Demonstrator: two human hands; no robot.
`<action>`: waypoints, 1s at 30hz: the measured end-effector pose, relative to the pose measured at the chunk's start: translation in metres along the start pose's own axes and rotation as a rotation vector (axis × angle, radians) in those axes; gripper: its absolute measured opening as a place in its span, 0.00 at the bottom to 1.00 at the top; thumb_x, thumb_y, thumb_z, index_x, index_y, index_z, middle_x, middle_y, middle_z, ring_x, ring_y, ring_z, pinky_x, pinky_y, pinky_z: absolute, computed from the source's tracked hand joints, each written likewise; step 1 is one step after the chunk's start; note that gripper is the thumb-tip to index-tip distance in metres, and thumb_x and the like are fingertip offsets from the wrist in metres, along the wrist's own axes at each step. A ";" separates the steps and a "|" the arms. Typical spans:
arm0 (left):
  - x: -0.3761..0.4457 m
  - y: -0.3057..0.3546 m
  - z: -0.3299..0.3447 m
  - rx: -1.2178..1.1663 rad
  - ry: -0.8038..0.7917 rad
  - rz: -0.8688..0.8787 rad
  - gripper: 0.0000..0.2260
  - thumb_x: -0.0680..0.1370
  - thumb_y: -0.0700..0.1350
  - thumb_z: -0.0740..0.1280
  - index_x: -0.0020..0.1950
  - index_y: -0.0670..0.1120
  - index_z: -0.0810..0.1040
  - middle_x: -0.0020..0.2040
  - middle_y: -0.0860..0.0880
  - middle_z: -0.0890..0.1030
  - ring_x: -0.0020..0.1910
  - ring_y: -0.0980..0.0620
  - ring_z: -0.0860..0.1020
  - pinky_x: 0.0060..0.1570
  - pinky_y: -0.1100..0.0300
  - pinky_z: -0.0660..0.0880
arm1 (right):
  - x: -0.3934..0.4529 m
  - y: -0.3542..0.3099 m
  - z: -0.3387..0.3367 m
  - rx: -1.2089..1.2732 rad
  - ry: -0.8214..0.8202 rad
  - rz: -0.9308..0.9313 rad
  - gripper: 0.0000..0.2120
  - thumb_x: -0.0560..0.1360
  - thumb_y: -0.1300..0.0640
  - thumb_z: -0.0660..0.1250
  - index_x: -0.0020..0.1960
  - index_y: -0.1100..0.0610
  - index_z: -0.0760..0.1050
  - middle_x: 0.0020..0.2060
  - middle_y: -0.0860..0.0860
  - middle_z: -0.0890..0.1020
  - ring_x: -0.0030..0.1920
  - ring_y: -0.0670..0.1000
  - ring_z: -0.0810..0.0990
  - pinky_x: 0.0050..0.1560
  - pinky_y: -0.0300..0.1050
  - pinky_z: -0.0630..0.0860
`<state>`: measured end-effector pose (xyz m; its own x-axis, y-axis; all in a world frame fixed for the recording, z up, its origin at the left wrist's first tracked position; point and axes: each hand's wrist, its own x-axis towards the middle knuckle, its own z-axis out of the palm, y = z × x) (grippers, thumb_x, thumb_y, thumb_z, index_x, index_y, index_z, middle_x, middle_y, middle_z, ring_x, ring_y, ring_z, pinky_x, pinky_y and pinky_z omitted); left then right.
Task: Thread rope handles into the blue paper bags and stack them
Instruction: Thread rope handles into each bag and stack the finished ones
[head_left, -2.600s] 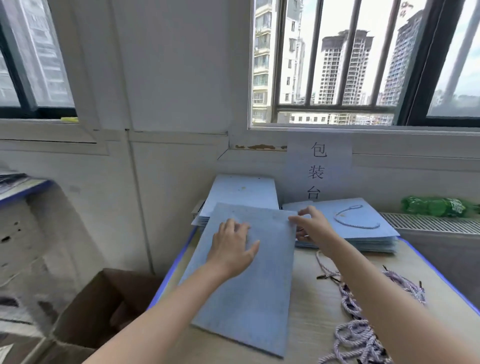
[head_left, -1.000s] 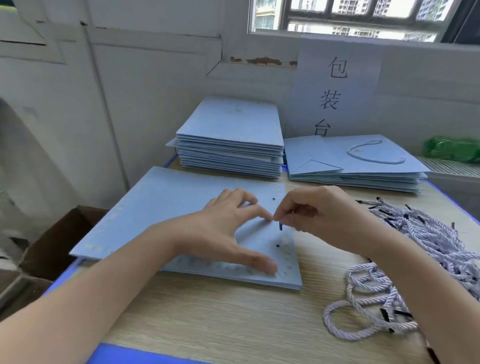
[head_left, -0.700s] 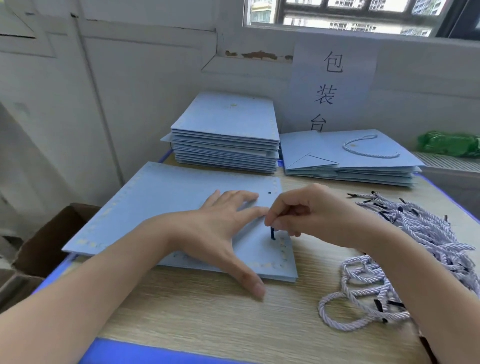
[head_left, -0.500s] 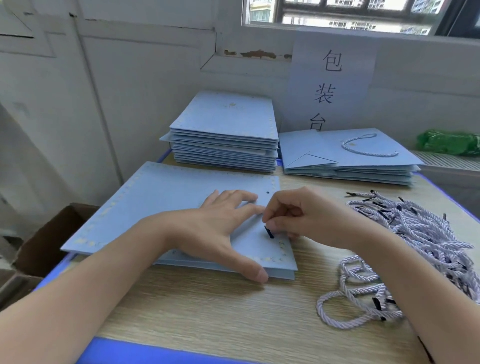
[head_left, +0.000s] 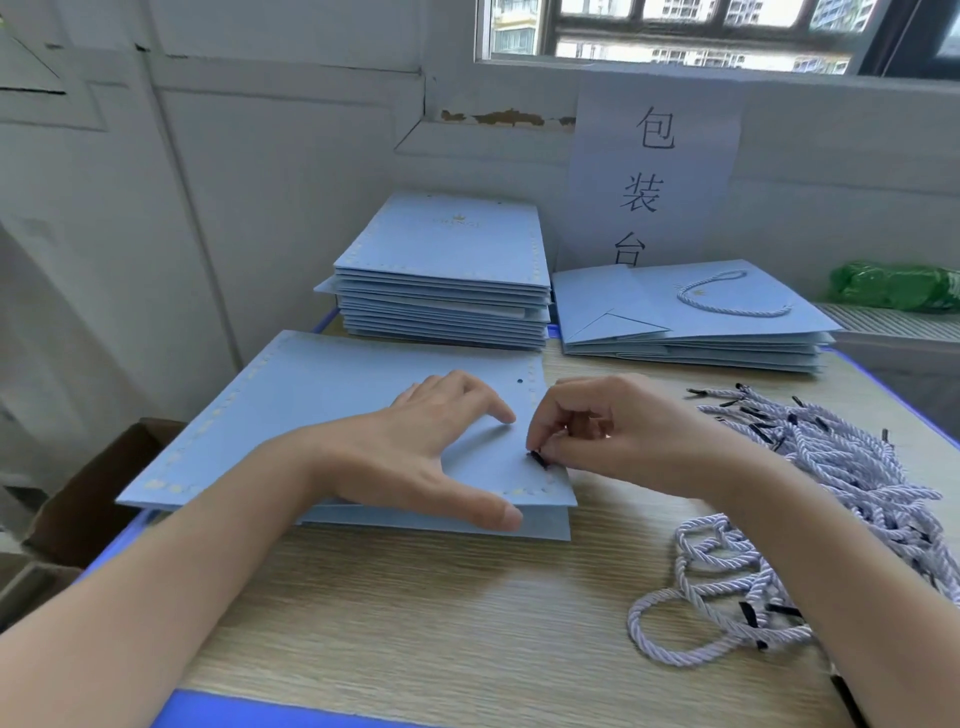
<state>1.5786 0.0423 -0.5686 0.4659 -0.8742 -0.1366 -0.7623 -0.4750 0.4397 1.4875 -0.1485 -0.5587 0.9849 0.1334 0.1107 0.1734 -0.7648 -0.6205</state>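
A flat blue paper bag (head_left: 322, 415) is laid on the wooden table (head_left: 441, 623) and pressed down by the spread fingers of the left hand (head_left: 431, 457). A black rope tip (head_left: 538, 459) is pinched by the right hand (head_left: 608, 431) at the bag's near right corner; the hole there is hidden. Loose rope handles (head_left: 810, 467) are heaped to the right. Two bag stacks (head_left: 447, 275) (head_left: 691, 322) are set behind, beneath a sign (head_left: 654, 171) reading 包装台. A cardboard box (head_left: 88, 499) is cut off at left.

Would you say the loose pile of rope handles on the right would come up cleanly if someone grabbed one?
Probably not: the rope handles lie tangled, so neighbours would likely drag along. They look limp and light, drooping in loops. The black tips may snag.
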 end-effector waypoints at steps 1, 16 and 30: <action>0.000 0.000 0.000 -0.001 -0.002 0.002 0.38 0.59 0.74 0.61 0.67 0.65 0.60 0.64 0.67 0.57 0.69 0.63 0.55 0.70 0.60 0.56 | 0.000 0.000 0.000 0.020 0.013 0.008 0.07 0.73 0.62 0.68 0.42 0.50 0.80 0.35 0.46 0.80 0.32 0.40 0.71 0.36 0.31 0.67; 0.002 -0.001 0.002 0.004 -0.005 0.020 0.37 0.61 0.74 0.60 0.67 0.63 0.60 0.64 0.65 0.58 0.68 0.64 0.55 0.69 0.62 0.54 | 0.005 -0.001 0.009 -0.065 0.109 -0.004 0.14 0.73 0.61 0.70 0.37 0.43 0.75 0.35 0.44 0.78 0.34 0.42 0.71 0.38 0.32 0.66; -0.002 0.003 -0.006 -0.253 0.335 0.149 0.19 0.67 0.63 0.69 0.55 0.59 0.78 0.52 0.61 0.79 0.58 0.65 0.74 0.63 0.63 0.68 | 0.001 -0.002 -0.010 0.075 0.223 0.284 0.16 0.74 0.56 0.66 0.27 0.49 0.78 0.21 0.48 0.74 0.23 0.45 0.68 0.29 0.41 0.64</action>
<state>1.5779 0.0435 -0.5611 0.5107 -0.8307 0.2217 -0.7178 -0.2701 0.6417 1.4877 -0.1538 -0.5495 0.9706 -0.2246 0.0868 -0.0994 -0.7022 -0.7051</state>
